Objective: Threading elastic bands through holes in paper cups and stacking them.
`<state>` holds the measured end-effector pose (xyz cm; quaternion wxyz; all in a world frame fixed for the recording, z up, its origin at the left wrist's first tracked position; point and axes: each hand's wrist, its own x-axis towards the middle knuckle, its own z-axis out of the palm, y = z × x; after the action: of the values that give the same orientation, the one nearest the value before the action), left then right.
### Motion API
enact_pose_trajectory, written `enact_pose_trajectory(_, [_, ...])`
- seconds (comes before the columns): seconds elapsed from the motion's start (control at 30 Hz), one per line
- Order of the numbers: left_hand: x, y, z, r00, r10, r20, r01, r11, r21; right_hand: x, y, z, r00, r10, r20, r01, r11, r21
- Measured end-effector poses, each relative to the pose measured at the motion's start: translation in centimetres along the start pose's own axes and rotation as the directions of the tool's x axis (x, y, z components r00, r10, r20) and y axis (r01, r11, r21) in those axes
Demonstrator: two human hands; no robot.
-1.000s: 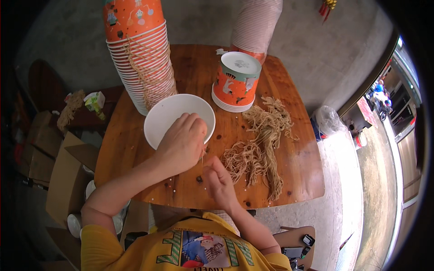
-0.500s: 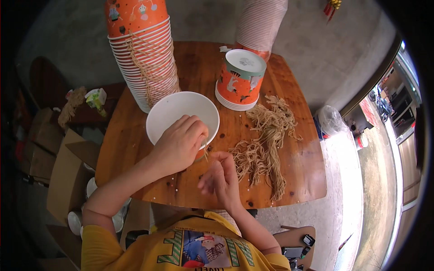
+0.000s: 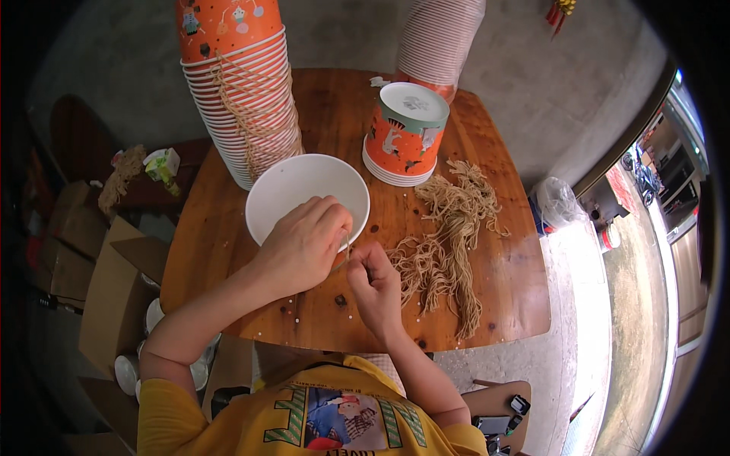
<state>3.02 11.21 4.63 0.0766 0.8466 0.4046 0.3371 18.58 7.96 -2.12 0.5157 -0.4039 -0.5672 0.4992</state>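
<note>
A white-lined paper bucket (image 3: pixel 283 186) stands upright, its mouth open toward me, near the middle of the wooden table. My left hand (image 3: pixel 304 242) reaches across its near side, fingers closed over the right part of the rim. A short piece of tan cord (image 3: pixel 347 245) runs from beside those fingers to my right hand (image 3: pixel 374 292), which pinches its lower end. Just right of that hand lies a loose heap of tan cords (image 3: pixel 449 258). The bucket's outer near side is mostly hidden by my left hand and forearm.
A tall stack of orange buckets (image 3: pixel 247 114), draped with cord, rises at the back left. An upside-down bucket stack (image 3: pixel 403 140) stands behind the cord heap, with another plastic-wrapped stack (image 3: pixel 439 42) farther back. A cardboard box (image 3: pixel 114 304) holding containers sits left of the table (image 3: pixel 509 304).
My right hand has moved up slightly, and its loosely spread fingers have closed into a pinch on the cord. My left hand and the bucket stay nearly where they were.
</note>
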Motion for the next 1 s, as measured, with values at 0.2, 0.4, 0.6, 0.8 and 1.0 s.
enact_pose_trajectory(0.2, [0.0,-0.5,0.1,0.999,0.039,0.003,-0.039,0.998,0.052,-0.3,0.4,0.5,1.0,-0.03,0.008,0.029,0.995,0.099])
enact_pose_trajectory(0.4, [0.2,-0.3,0.0,0.998,0.065,-0.005,-0.065,0.997,0.037,-0.6,1.0,0.9,0.991,-0.133,-0.03,0.134,0.991,0.03])
enact_pose_trajectory(0.6, [-0.1,-1.1,-0.3,0.998,0.06,-0.016,-0.059,0.997,0.052,-1.6,0.7,1.6,0.999,0.039,-0.025,-0.034,0.98,0.195])
enact_pose_trajectory(0.8, [-2.5,0.9,-0.2,0.893,-0.056,-0.446,0.075,0.997,0.025,-4.4,-0.7,0.3,0.967,0.235,0.094,-0.25,0.947,0.202])
enact_pose_trajectory(1.0, [-9.1,4.5,2.9,0.731,-0.669,-0.134,0.367,0.551,-0.75,-6.1,-0.8,0.1,0.973,0.15,0.173,-0.149,0.989,-0.018])
